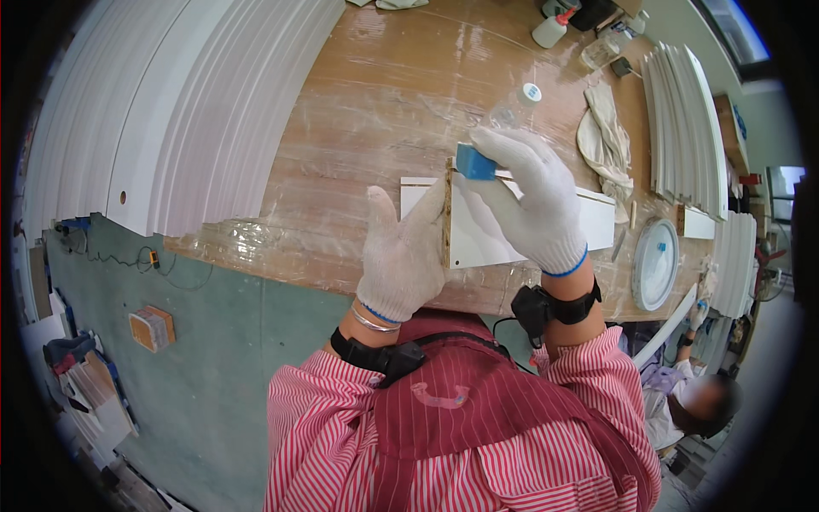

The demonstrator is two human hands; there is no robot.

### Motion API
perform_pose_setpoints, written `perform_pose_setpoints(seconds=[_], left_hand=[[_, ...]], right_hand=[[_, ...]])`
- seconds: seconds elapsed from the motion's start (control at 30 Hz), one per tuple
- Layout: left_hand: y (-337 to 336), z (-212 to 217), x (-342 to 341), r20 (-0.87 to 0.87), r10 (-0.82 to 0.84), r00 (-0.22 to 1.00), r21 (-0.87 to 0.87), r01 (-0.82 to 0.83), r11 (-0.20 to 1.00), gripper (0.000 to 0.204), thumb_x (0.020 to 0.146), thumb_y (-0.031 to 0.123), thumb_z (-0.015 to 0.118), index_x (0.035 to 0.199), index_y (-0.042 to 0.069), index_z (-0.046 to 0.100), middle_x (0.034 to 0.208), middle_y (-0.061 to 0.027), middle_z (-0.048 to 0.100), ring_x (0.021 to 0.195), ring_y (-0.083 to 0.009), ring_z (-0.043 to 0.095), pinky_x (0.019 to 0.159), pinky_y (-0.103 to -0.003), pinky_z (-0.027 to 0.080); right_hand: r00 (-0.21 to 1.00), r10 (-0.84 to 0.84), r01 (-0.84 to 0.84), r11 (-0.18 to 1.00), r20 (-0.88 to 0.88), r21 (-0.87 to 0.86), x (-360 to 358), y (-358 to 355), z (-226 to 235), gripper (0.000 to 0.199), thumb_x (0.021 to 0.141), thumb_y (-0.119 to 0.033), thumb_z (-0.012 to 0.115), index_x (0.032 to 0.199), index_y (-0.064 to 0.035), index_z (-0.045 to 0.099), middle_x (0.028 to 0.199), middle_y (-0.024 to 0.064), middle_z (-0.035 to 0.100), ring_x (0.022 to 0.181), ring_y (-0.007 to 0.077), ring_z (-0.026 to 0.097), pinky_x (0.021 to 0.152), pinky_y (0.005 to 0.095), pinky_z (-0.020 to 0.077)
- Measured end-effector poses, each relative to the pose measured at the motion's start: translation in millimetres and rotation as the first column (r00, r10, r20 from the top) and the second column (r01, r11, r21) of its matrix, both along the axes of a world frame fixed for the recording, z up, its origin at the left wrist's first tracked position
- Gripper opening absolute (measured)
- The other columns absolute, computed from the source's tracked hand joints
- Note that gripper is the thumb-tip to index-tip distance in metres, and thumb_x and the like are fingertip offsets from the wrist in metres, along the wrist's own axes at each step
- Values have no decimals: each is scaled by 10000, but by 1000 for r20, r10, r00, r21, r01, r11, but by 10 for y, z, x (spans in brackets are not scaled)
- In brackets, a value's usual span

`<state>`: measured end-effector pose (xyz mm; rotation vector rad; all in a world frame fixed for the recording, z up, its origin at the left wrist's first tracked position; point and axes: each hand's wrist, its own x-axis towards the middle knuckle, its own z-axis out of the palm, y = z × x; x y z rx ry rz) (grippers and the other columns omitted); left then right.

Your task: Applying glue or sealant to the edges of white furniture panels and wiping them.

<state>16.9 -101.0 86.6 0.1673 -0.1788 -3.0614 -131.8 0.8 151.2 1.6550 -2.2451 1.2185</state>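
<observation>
My right hand, in a white knit glove, pinches a small blue block between thumb and fingers. That block rests at the far left corner of a white board with a raw brown particleboard edge and a small hole near its near corner. My left hand, gloved likewise, is beside the board's left end. Its thumb stands apart and its fingers stretch along the raw edge, their tips partly hidden. Another white panel lies beneath, sticking out to both sides.
A plastic-covered table carries stacked white panels at left and more panels at right. A clear bottle, a cloth and a round white lid lie around. A co-worker is at lower right.
</observation>
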Motion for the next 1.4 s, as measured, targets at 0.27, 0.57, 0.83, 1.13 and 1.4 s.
perform_pose_setpoints(seconds=[0.27,0.57,0.83,1.13,1.4], left_hand=[[-44,-44,-25,-110,-9,994,-62,2,998,1182,924,896,230,1643,-39,164,1609,-212,394,1466,-320,422,1212,-405,342],[-22,23,-36,48,2,999,-87,2,996,1257,890,926,279,1629,-79,124,1612,-250,378,1479,-342,428,1206,-463,369],[28,-41,-50,57,37,998,-271,-20,962,847,1031,568,473,1580,-56,308,1510,-174,514,1384,-280,527,1169,-410,418],[119,-93,-126,389,189,902,-623,106,775,496,970,-11,630,1451,-28,510,1323,-107,655,1149,-198,665,1017,-339,540],[118,-199,-110,383,285,879,-699,74,711,505,971,-23,594,1466,-37,495,1336,-140,656,1174,-222,666,1040,-344,525]], right_hand=[[986,163,-168,958,37,234,357,287,126,471,727,-119,834,1169,-72,681,1075,99,726,971,326,699,856,419,564],[991,136,-128,959,-13,251,202,41,203,439,741,-109,804,1159,-70,672,1034,107,722,983,324,698,867,426,563],[945,-149,176,982,292,-69,-80,-11,-173,440,782,11,806,1201,-42,681,1029,124,723,847,254,707,717,320,580],[935,-168,165,986,313,38,107,58,-349,332,855,-103,735,1171,-31,667,993,168,688,914,365,688,832,428,566],[853,-455,453,889,256,71,-367,1044,-702,332,848,-72,736,1170,-48,657,971,160,680,927,361,685,827,443,562]])
